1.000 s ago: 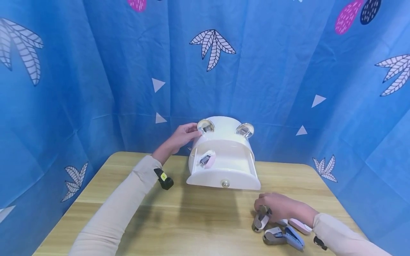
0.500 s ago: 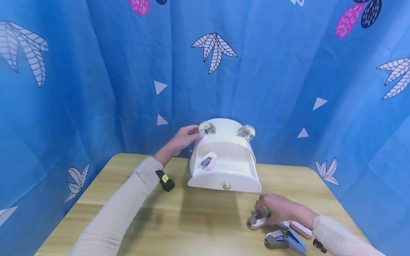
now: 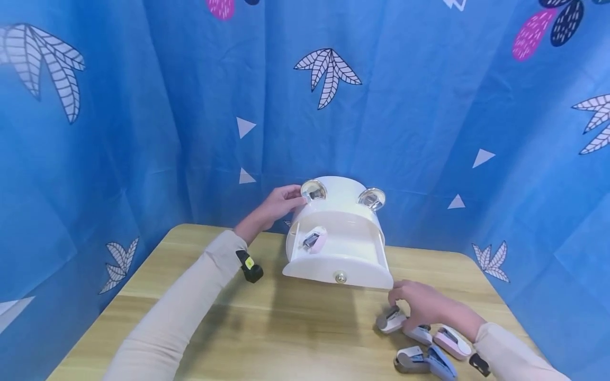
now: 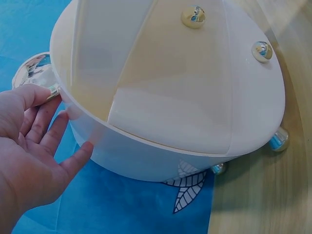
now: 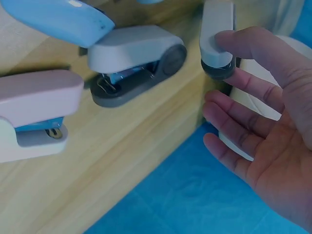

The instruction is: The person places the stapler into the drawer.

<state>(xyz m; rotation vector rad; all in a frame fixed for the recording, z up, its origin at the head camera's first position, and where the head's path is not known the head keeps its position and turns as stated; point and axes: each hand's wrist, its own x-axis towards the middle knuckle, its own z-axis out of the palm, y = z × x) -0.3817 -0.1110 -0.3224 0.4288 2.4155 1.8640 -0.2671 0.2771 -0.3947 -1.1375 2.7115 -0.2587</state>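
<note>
A white drawer box (image 3: 339, 193) with round gold ears stands at the back of the table, its drawer (image 3: 335, 271) pulled out. One pink and white stapler (image 3: 315, 239) lies in the drawer's left part. My left hand (image 3: 281, 203) pinches the edge of the box's left gold ear (image 4: 36, 73) between thumb and fingers, lower fingers along the side wall. At the right front, my right hand (image 3: 421, 302) has thumb and index finger on a grey and white stapler (image 5: 217, 36), low over the table. Its other fingers are spread loosely.
Near the right hand lie several more staplers: a grey and white stapler (image 5: 139, 51) beside the hand, a pink stapler (image 3: 451, 342), a blue stapler (image 3: 440, 363) and a brown-grey stapler (image 3: 411, 360). Blue curtain (image 3: 214, 132) surrounds the wooden table (image 3: 229, 328).
The right hand has turned the grey and white stapler and shifted slightly, its fingers now more spread. More of the pink stapler shows. The left hand stays at the ear.
</note>
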